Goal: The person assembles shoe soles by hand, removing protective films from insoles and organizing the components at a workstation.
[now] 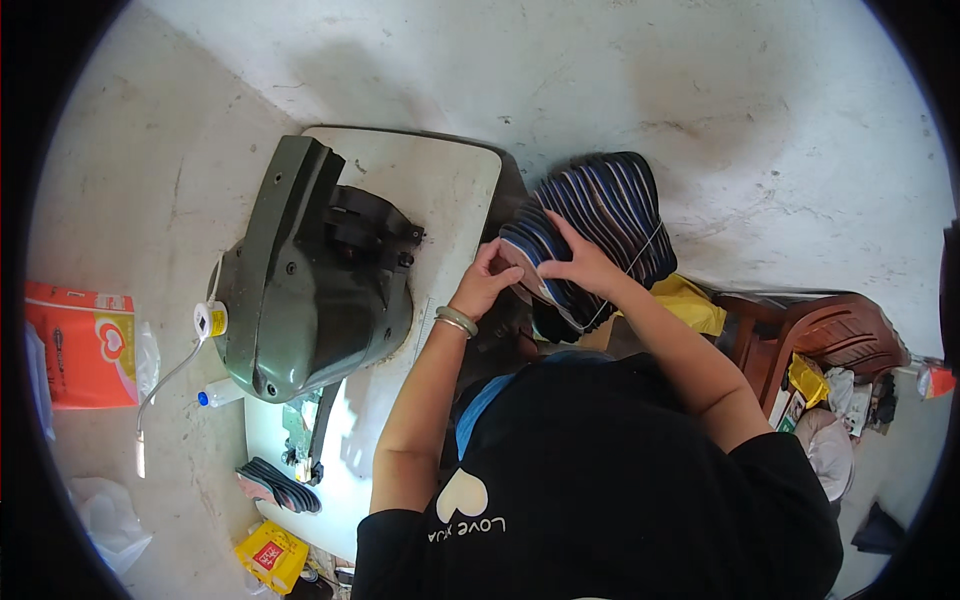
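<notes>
A long stack of dark, sole-shaped insoles (pixel 600 215) with pale edges leans beside the table, close to the wall. Across its right part runs a thin pale cord (pixel 644 247). The front piece, a pinkish insole (pixel 527 272), faces left. My left hand (pixel 490 277) is closed at the edge of that front insole, thumb and fingers bent against it. Over the stack's near side lies my right hand (pixel 585 265), its thumb toward the front insole and its fingers across the layered edges, gripping the stack. Part of the stack's lower end is hidden behind my arm.
To the left, a dark green sewing machine (pixel 310 290) stands on a white table (pixel 440 180). More insoles (pixel 277 485) lie at the table's near left edge. At right is a brown wooden chair (pixel 830 335) with bags on it; yellow cloth (pixel 690 303) lies beside the stack.
</notes>
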Action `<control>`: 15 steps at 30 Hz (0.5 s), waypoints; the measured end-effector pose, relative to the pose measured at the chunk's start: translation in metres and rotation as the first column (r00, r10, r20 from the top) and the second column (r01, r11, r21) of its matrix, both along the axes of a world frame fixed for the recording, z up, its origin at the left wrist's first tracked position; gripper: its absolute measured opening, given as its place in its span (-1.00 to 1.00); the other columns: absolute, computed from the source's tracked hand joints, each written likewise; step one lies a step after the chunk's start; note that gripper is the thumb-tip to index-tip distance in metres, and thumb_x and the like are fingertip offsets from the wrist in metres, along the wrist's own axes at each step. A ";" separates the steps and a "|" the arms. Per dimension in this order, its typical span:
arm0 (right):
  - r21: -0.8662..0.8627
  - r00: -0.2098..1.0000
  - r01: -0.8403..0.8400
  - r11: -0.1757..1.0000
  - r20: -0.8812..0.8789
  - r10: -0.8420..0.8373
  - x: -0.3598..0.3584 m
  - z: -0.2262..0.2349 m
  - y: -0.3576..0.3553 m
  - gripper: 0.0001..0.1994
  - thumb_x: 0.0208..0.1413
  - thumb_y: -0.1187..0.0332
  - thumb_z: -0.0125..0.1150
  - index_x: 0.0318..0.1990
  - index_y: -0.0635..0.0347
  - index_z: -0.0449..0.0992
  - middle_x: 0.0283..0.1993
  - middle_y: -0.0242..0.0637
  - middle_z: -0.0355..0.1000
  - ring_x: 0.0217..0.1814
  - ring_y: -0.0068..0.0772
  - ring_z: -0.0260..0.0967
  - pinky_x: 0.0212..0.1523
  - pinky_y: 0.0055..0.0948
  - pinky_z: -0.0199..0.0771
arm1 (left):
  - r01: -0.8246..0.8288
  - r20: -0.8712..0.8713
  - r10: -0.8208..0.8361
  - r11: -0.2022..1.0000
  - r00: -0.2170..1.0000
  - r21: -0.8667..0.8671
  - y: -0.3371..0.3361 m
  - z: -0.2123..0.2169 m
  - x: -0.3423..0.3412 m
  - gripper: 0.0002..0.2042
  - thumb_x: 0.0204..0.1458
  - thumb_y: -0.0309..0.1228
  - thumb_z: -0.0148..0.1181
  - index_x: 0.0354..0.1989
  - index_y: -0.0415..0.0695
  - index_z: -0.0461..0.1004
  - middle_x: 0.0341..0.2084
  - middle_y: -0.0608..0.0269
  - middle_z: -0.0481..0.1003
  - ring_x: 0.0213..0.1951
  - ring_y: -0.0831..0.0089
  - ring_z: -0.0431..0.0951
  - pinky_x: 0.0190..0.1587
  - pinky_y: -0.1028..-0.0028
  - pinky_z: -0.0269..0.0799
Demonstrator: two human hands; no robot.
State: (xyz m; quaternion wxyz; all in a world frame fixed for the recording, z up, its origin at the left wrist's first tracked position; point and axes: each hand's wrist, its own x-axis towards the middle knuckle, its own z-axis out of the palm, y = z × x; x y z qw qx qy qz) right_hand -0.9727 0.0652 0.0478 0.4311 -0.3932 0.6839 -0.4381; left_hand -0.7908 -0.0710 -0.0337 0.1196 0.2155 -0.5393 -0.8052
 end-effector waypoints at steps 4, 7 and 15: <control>-0.010 0.978 -0.114 0.993 -0.176 0.110 -0.001 0.017 -0.009 0.19 -0.25 -0.04 0.54 0.47 0.20 -0.12 0.44 0.16 0.03 0.50 0.02 -0.01 0.43 -0.24 0.02 | -0.026 0.064 0.059 0.905 0.996 -0.425 0.002 0.016 -0.008 -0.41 -0.06 -0.34 0.42 0.18 -0.14 0.35 -0.02 0.26 0.45 0.04 0.35 0.41 0.13 0.32 0.35; 0.124 0.919 -0.198 0.972 -0.321 0.228 -0.010 0.036 -0.035 0.18 -0.32 -0.11 0.53 0.44 0.20 0.00 0.39 0.21 0.08 0.45 0.11 0.07 0.38 -0.20 0.12 | 0.035 0.130 0.066 0.759 0.989 -0.651 0.009 0.031 -0.011 -0.47 -0.08 -0.28 0.43 0.07 -0.16 0.42 -0.10 0.20 0.47 0.00 0.24 0.41 0.12 0.29 0.28; 0.769 0.332 -0.447 0.457 -0.332 0.883 -0.008 0.046 -0.122 -0.03 -0.33 -0.21 0.40 0.30 0.10 0.34 0.27 0.09 0.27 0.28 0.11 0.28 0.22 -0.13 0.34 | 0.205 0.170 -0.126 0.755 0.977 -0.623 -0.008 0.039 -0.002 -0.53 -0.01 -0.35 0.39 0.06 -0.13 0.37 -0.19 0.16 0.42 -0.27 0.40 0.43 -0.19 0.42 0.39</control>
